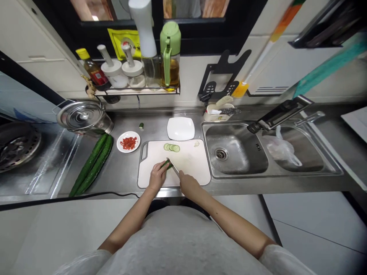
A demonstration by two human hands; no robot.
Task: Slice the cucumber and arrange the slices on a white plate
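On a white cutting board (pixel 186 179), my left hand (pixel 157 176) grips a short piece of cucumber (pixel 165 164), its fingers closed over most of it. My right hand (pixel 189 186) is wrapped round the handle of a knife (pixel 174 167). The blade lies at the cucumber, close to my left fingertips. Several thin cucumber slices (pixel 172 147) overlap in a row farther back on the board. A small pale scrap (pixel 196 143) rests near the board's far right corner.
Behind the board sits a white square plate (pixel 180 128). To the left are a plate of chopped red pieces (pixel 128 143), a cucumber end (pixel 141 125), two whole cucumbers (pixel 93 164) and a lidded steel pot (pixel 84 116). A double sink (pixel 235 152) adjoins on the right.
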